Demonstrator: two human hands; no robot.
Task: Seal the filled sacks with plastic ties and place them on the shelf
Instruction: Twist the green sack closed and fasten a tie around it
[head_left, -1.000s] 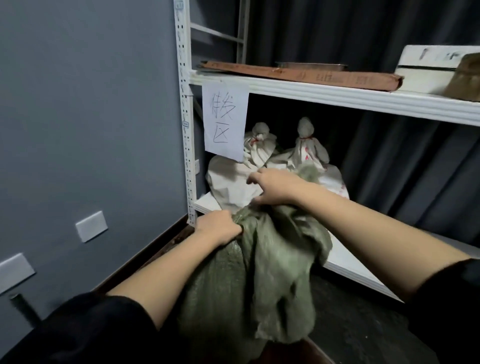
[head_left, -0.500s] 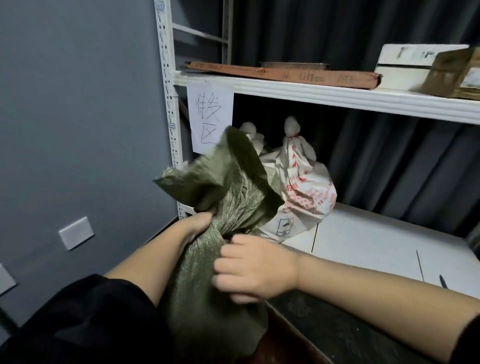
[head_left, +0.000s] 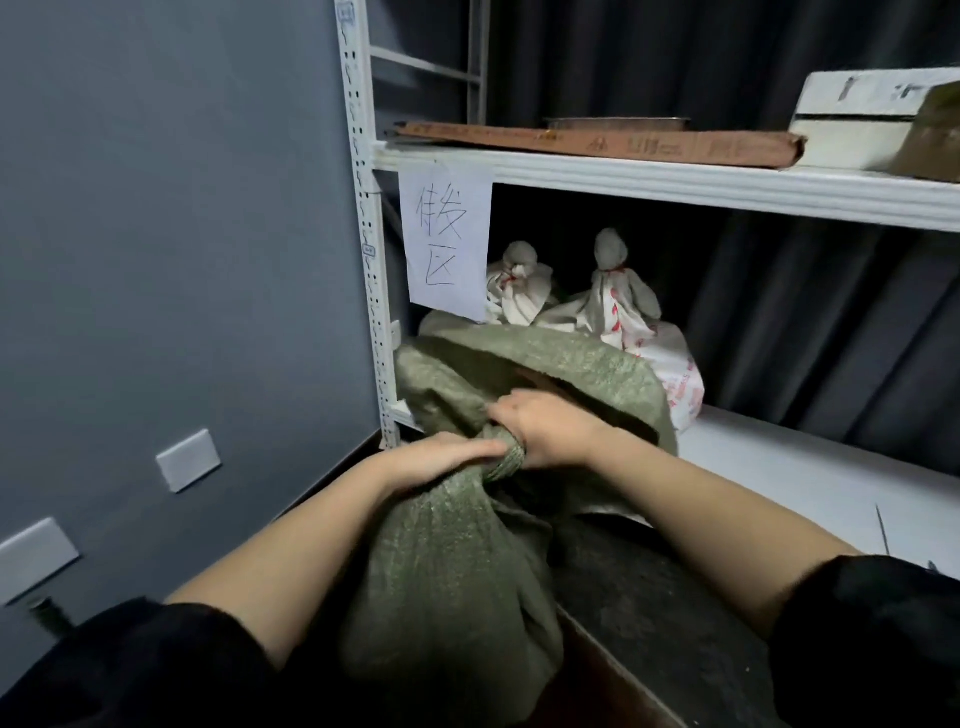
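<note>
- Sleeves, black, pushed up both forearms; arms reach forward over a green woven sack (head_left: 452, 561) that stands low in front of the shelf.
- Left hand (head_left: 441, 462) closed tight around the sack's gathered neck, pinching it into a rope.
- Right hand (head_left: 545, 431) curled shut on the loose cloth just above that pinch; the mouth flares open beyond it.
- No plastic tie visible in either hand, so the sealing looks not yet done.
- Advice: twist the neck further, keep the left grip low against the fill, cinch the tie right above the fist.
- Beyond, two white sacks (head_left: 623, 312), tied with red, sit on the lower shelf (head_left: 805, 467) under a paper sign (head_left: 447, 239); bare board lies to their right.
</note>
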